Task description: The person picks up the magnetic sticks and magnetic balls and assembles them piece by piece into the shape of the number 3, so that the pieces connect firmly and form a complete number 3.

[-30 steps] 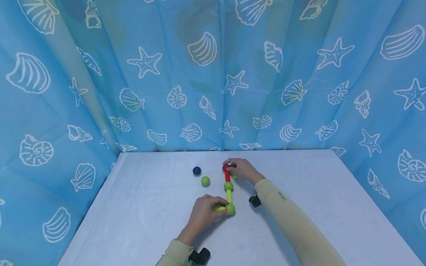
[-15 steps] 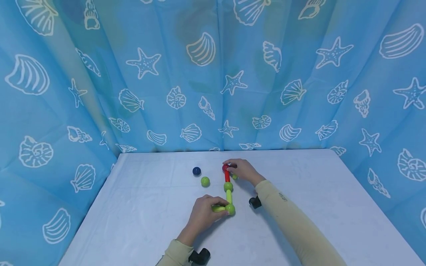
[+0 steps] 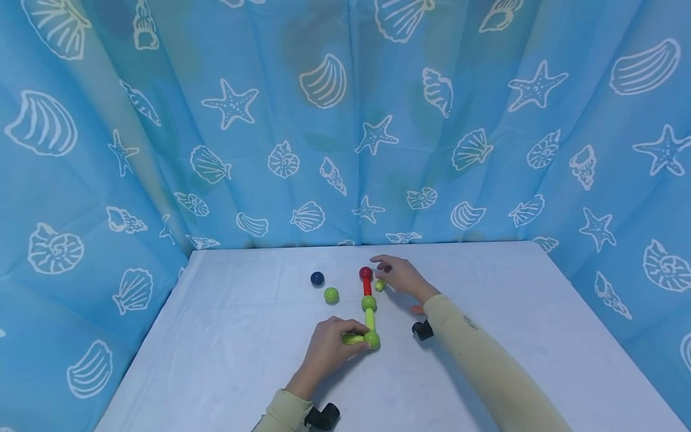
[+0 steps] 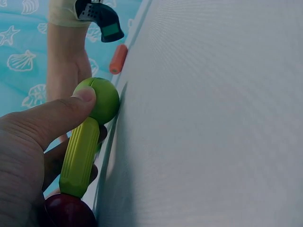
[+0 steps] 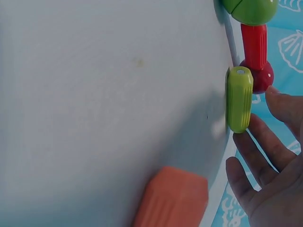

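Note:
My left hand [image 3: 329, 348] grips a yellow-green ridged building rod [image 4: 79, 156], its thumb on the green ball [image 4: 108, 101] at the rod's end. A dark red ball [image 4: 71, 213] sits at the rod's other end in the left wrist view. From the green ball, a chain runs away from me in the head view: another yellow-green rod [image 3: 370, 320], a second green ball [image 3: 369, 303], a red rod [image 3: 367, 286] and a red ball [image 3: 366, 273]. My right hand [image 3: 402, 278] is spread beside the red ball, its fingertips right at a loose yellow-green rod [image 5: 239, 99].
A navy ball [image 3: 317, 278] and a separate green ball [image 3: 332, 295] lie left of the chain on the white table [image 3: 227, 336]. Near my right wrist lies an orange rod [image 5: 173, 198]. A blue shell-patterned curtain [image 3: 318, 150] hangs behind and at both sides.
My right hand has let go of the red ball and shifted slightly right, to the loose yellow-green rod. The orange rod has come into view beside my right forearm. My left hand stays put.

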The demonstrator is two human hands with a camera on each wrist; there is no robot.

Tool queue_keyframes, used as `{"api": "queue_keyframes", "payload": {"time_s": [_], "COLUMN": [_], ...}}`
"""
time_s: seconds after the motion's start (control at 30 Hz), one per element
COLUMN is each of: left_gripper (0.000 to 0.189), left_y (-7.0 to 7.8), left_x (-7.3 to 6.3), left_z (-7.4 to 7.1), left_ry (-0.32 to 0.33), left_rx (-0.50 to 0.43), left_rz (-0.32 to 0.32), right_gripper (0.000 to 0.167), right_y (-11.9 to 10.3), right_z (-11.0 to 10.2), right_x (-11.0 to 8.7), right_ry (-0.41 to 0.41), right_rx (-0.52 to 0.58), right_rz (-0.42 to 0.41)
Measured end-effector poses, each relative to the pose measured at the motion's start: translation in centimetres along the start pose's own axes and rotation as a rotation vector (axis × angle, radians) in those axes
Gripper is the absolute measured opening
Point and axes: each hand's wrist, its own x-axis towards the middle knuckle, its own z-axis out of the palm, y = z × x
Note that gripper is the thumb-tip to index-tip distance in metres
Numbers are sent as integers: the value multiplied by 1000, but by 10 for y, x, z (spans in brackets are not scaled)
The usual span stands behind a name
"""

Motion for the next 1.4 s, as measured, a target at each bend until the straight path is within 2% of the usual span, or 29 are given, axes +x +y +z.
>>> {"api": "queue_keyframes", "payload": {"time_s": [0.17, 0.43, 0.67, 0.9, 1.4], "left_gripper": [27, 27, 27, 26, 27], "left_y": [-1, -1, -1, -1, 0], "left_x": [0, 1, 1, 1, 0], "left_z": [0, 1, 0, 1, 0], "left_ry": [-2, -6, -10, -12, -15], "left_rx": [4, 4, 3, -1, 5], "left_rz": [-3, -3, -3, -8, -30], "right_gripper": [38, 34, 26, 22, 20], "right_y": [7, 17, 20, 21, 28], "right_z": [0, -1, -4, -2, -2], "right_x": [0, -5, -11, -14, -32], "right_ry": [-6, -23, -18, -21, -30], "right_rx": [3, 9, -4, -36, -10], "right_rz": [-15, -16, -56, -24, 10]}}
